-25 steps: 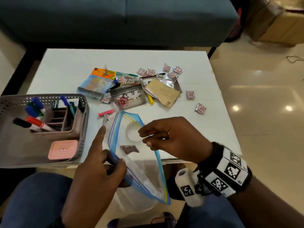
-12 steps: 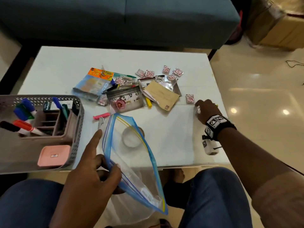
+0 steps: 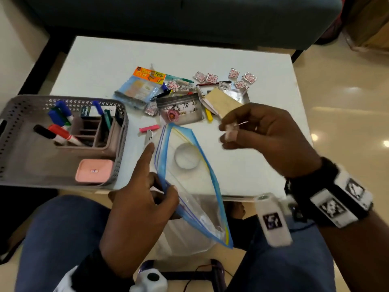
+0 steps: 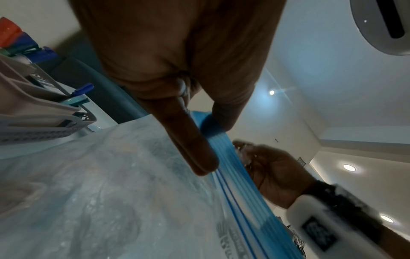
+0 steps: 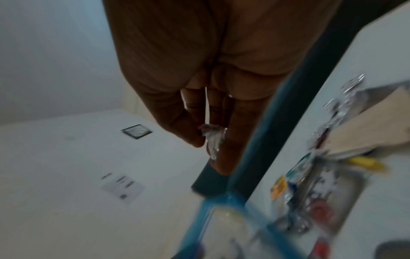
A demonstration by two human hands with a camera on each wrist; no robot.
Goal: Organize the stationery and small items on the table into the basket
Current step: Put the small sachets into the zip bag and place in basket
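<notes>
My left hand (image 3: pixel 147 199) holds a clear zip bag (image 3: pixel 189 186) with a blue rim by its near edge, mouth spread wide, index finger straight along the rim (image 4: pixel 221 140). My right hand (image 3: pixel 259 135) hovers just right of the bag mouth and pinches small silver-and-red packets (image 3: pixel 230 131), blurred in the right wrist view (image 5: pixel 211 138). More such packets (image 3: pixel 210 77) lie scattered at the table's far middle. The grey perforated basket (image 3: pixel 124 131) sits at the left, holding markers (image 3: pixel 61 133) and a pink case (image 3: pixel 93 170).
On the white table (image 3: pixel 263 165) lie a bag-clip pack (image 3: pixel 143 85), a floral pouch (image 3: pixel 181 108), a tan envelope (image 3: pixel 223 102), a pink clip (image 3: pixel 149 129), a yellow clip (image 3: pixel 208 118) and a tape roll (image 3: pixel 187 157) seen through the bag. A dark sofa (image 3: pixel 189 17) stands beyond.
My right hand has come back from the table's right edge, where it reached for the loose packets, and now holds packets beside the bag mouth. The left hand still holds the bag.
</notes>
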